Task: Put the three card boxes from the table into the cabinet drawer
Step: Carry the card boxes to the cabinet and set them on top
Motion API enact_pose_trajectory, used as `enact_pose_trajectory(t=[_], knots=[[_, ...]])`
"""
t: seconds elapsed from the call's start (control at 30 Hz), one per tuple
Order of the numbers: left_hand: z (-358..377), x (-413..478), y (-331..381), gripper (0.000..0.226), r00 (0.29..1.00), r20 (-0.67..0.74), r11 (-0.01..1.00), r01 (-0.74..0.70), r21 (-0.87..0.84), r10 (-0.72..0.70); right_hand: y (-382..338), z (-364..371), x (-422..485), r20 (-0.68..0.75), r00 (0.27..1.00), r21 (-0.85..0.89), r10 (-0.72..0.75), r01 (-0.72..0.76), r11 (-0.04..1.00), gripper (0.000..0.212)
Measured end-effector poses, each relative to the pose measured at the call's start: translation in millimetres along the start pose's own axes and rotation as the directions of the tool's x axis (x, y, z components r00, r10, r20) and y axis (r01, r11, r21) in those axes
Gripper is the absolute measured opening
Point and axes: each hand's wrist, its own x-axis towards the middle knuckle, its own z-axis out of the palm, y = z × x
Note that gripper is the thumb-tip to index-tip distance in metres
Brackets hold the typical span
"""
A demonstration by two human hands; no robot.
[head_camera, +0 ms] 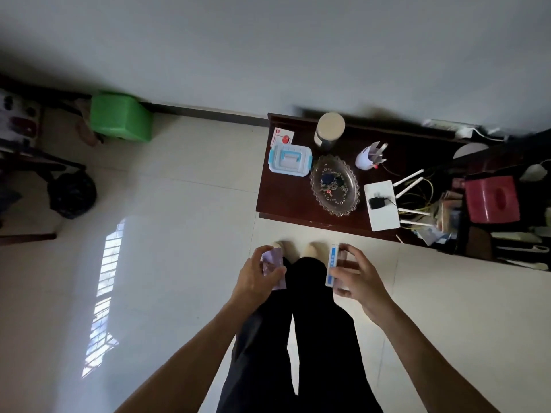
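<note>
You're standing on the pale tiled floor [185, 239], looking straight down, both arms out in front of your dark trousers [301, 338]. Your left hand [258, 274] has its grip clenched around a purple card box [275, 265], thumb pressed across its face, held just above your left knee. Your right hand [359, 277] is grasping a white-and-blue card box [331, 265] edge-on, fingers wrapped behind it, thumb on the near end; there's a hint of something more tucked behind that box in the palm, but you can't tell from here whether it's a second box. Both hands hover well short of the dark wooden surface [286, 192] ahead and to the right. On that surface: a white case with blue latches [289, 160] at the far left, a red-and-white card [281, 137] behind it, a tall round canister [329, 129], a glass dish [334, 186] in the middle, a white pen cup [369, 158], and a white router [381, 205] to the right. Far left against the wall sits a green stool [120, 117].
</note>
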Motion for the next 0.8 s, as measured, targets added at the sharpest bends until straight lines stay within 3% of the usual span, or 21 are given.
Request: enact_pose_trajectory(t=[0.07,0.17,0.23,0.47,0.8], knots=[[5.5,39.5,-11.0,0.045,1.000,-0.019,0.995,-0.013,0.096,0.015,5.0,6.6,44.7,-0.046,0.997,-0.157,-0.067,0.059,0.986,0.049],[12.6,99.6,-25.5,0.043,0.996,-0.076,0.972,-0.036,0.233,0.056,12.9,17.1,110.6,-0.050,0.987,-0.453,-0.153,0.114,0.884,0.059],[18.5,141.4,-33.2,0.044,0.991,-0.116,0.956,-0.032,0.291,0.068,17.9,25.5,156.1,-0.066,0.982,-0.542,-0.178,0.115,0.833,0.064],[38.3,268.6,-64.5,0.053,0.982,-0.166,0.879,0.004,0.476,0.086,17.7,62.7,284.0,-0.111,0.921,-0.705,-0.374,0.193,0.683,0.070],[64.0,402.8,-98.7,0.060,0.954,-0.263,0.839,0.021,0.544,0.147,30.3,103.5,415.2,-0.103,0.840,-0.837,-0.532,0.216,0.502,0.067]])
